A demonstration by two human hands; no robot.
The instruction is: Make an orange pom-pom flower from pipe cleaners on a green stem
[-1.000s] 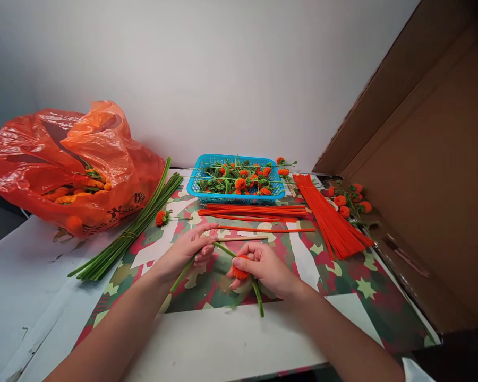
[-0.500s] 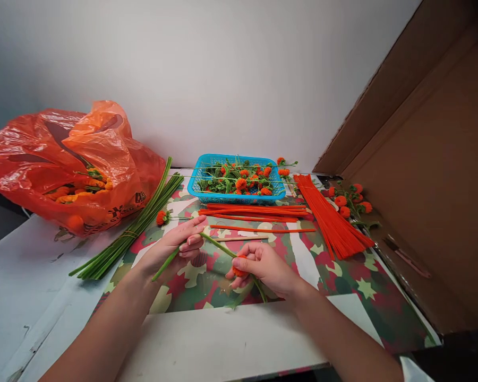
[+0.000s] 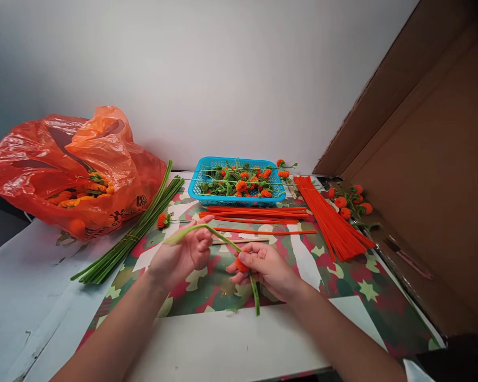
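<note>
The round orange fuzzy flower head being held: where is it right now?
In the head view, the orange flower head is in the lower middle, pinched in the person's right hand, beside a bent green fuzzy strip.

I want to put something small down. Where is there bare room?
The white board between the forearms is bare, as is the white tabletop left of the green bundle, in front of the orange bag. Crowded: around the blue basket, orange strips in front; and between left hand and right hand, spanned by a green stem.
</note>
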